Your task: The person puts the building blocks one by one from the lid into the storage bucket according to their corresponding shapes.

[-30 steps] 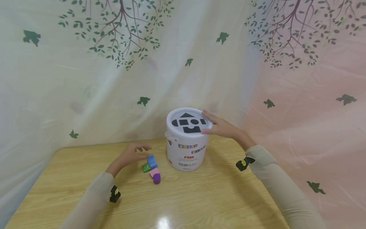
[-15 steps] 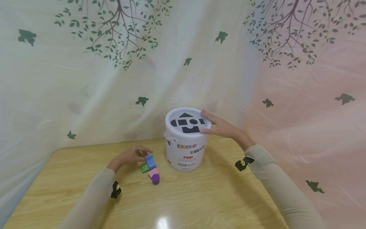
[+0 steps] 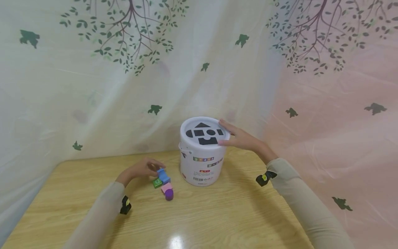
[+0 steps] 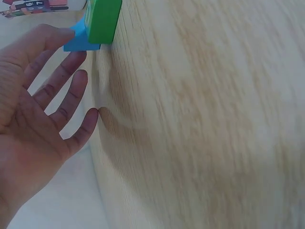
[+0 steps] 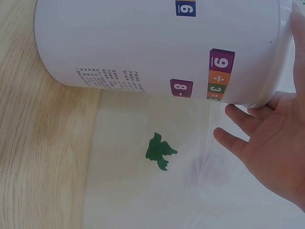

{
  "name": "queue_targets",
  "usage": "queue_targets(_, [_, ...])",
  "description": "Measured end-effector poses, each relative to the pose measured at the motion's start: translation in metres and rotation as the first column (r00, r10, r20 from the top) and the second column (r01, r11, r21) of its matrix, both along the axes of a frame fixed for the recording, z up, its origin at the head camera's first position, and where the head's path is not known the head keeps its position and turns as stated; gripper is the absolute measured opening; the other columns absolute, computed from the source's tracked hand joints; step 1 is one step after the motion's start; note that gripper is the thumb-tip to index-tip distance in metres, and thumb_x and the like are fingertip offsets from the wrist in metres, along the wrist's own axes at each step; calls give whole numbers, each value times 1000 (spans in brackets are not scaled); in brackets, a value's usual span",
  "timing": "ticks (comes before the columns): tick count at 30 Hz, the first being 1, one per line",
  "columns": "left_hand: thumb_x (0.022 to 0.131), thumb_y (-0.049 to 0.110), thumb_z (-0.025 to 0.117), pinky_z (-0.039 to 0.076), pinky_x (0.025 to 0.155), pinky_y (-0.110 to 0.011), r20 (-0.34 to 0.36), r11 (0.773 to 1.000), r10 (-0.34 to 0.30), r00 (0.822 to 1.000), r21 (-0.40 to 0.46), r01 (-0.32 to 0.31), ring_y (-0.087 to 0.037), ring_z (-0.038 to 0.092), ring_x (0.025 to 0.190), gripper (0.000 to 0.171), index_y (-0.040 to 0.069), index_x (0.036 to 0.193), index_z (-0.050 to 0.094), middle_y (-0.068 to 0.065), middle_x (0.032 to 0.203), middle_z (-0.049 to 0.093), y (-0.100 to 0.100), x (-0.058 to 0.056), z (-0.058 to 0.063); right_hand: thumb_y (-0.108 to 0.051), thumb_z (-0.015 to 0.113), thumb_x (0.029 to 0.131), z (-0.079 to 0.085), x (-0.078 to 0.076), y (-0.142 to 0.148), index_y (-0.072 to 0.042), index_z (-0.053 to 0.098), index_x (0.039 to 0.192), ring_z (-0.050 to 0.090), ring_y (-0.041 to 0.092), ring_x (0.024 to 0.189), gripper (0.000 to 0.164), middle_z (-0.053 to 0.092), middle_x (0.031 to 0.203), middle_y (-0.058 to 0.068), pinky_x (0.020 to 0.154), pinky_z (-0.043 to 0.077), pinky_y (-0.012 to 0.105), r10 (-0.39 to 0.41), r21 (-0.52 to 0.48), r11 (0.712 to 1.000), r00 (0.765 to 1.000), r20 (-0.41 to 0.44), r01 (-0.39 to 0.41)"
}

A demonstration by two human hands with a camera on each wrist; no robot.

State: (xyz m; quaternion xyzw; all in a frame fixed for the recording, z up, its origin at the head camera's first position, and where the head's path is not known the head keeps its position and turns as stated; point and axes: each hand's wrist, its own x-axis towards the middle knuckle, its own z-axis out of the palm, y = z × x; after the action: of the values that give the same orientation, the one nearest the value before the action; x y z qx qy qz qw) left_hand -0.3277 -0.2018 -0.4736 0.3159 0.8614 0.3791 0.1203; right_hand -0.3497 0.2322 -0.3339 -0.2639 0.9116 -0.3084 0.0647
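a wooden table [image 3: 217,218] stands against a pale cloth [image 3: 124,103] printed with trees and green leaves. a white bucket [image 3: 200,169] is upright on it, with dark shaped areas on its lid [image 3: 204,133]. just left of the bucket, a blue block [image 3: 164,177] lies crowded by others: a green block [image 3: 157,183] beside it, which partly hides it in the left wrist view, a pink block [image 3: 167,187] at its near end, and a purple block [image 3: 169,195] nearest the viewer.

the left hand [image 3: 143,168] pinches the blue block's far end with thumb and forefinger, its other fingers loosely spread. the right hand [image 3: 242,138] is spread wide, fingers nearly straight, resting over the bucket's right rim.

compared with a second ago, the left hand has come down from just above the blocks onto the blue one; the right hand and bucket have stayed put.
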Motion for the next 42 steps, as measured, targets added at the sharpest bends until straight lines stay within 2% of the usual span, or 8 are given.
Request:
queue_targets(7, [85,8,74,57,94,-50,-9,1000,7,1000,18,-7,-38,67,110,44,-4,127,66,-25,129,67,-6,2,-1,-56,72,89,0,0,0,-30,13,164,11,27,160,99,4,173,-5,125,18,59,-12,-8,1000,1000,1,12])
queue_targets(11, [83,6,75,59,89,-46,-50,1000,16,999,23,-15,-35,68,106,42,-4,123,68,-24,125,69,-8,3,-2,-57,72,88,-1,0,-1,-30,13,164,11,27,160,99,5,173,-5,125,18,59,-11,-13,1000,1000,2,11])
queue_targets(14, [82,6,76,59,87,-46,-51,999,47,998,26,-46,-34,68,104,40,-4,121,69,-23,123,70,-8,4,-4,-57,72,88,0,1,-1,-26,14,164,11,28,160,100,5,173,-3,125,17,60,-8,-13,1000,1000,1,8])
queue_targets(18, [82,9,80,57,91,-48,-23,992,123,992,19,-123,-32,68,105,40,-1,120,70,-19,118,72,-9,5,-7,-56,72,89,0,1,0,-22,14,165,11,29,160,101,4,173,-2,125,17,60,-5,-8,1000,1000,1,5])
queue_targets(21, [80,11,82,56,90,-48,-48,988,154,987,19,-153,-30,68,101,39,-1,116,72,-17,111,73,-9,5,-10,-56,71,89,1,1,0,-23,14,165,10,28,160,101,4,173,-3,125,17,60,-5,-7,1000,1000,3,5])
queue_targets(27, [76,10,83,56,87,-45,-95,986,163,982,41,-159,-26,66,96,34,-1,107,73,-15,102,74,-9,3,-15,-56,71,89,2,3,0,-24,14,165,9,28,160,100,3,173,-4,125,17,60,-3,-6,1000,1000,7,3])
queue_targets(34, [76,15,85,55,88,-44,-97,983,182,979,29,-180,-25,65,96,31,3,103,74,-11,102,73,-9,4,-15,-55,70,90,2,3,-1,-25,13,165,8,28,160,99,4,173,-5,125,16,60,0,-6,1000,1000,16,0])
queue_targets(42, [76,16,86,54,86,-42,-111,980,198,974,35,-195,-24,63,96,32,2,102,72,-11,101,72,-8,6,-13,-54,70,90,3,3,-1,-26,13,164,8,29,160,98,4,173,-4,125,16,60,-2,-5,1000,1000,18,2])
